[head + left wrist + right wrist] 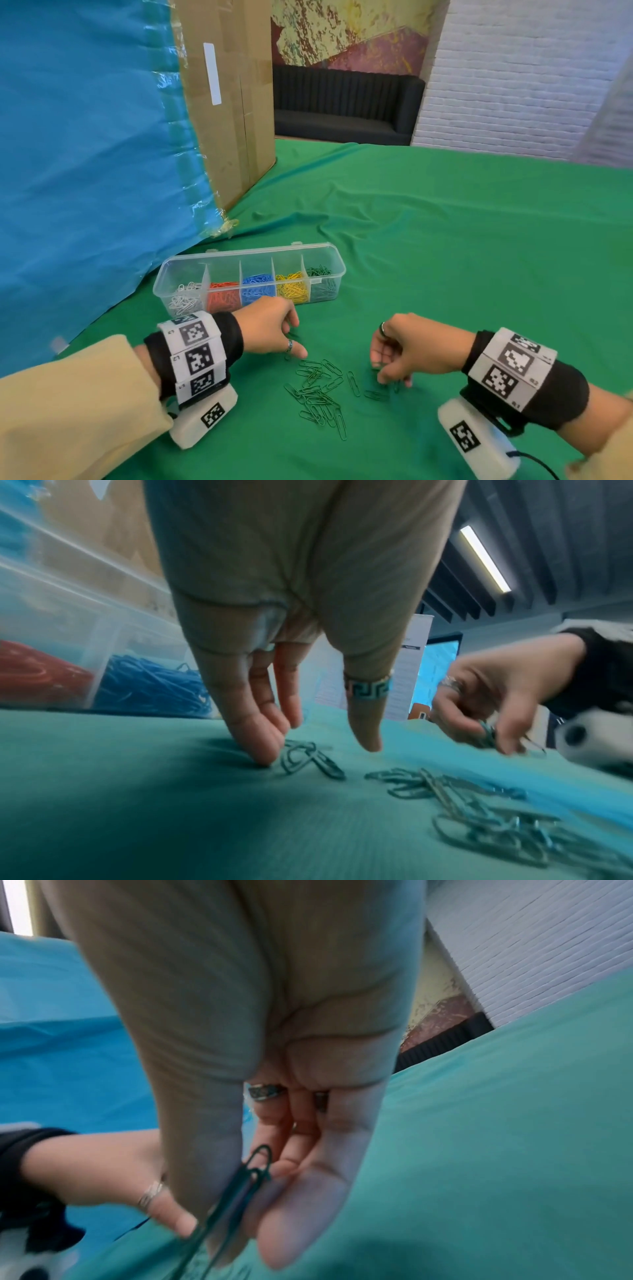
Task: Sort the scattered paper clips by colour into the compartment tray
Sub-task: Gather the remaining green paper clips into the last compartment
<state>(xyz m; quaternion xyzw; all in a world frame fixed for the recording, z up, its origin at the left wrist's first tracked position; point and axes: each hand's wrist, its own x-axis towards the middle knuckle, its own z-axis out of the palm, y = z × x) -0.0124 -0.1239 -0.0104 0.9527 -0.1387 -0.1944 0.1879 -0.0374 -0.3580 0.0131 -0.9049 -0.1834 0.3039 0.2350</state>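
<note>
Right hand point(240, 1042) pinching green paper clips point(240, 1185); left hand point(274, 615) loose-fingered, fingertips point(263, 753) touching green cloth point(445, 240) beside more clips point(308, 758).

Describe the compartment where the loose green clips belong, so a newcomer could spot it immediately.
On the green tablecloth beyond both hands lies a clear compartment tray. Its rightmost compartment holds dark green clips, beside the yellow clips; it looks the least full.

A cardboard box point(227, 102) stands on the green cloth point(445, 240), with perhaps a dark sofa point(346, 102) behind.
</note>
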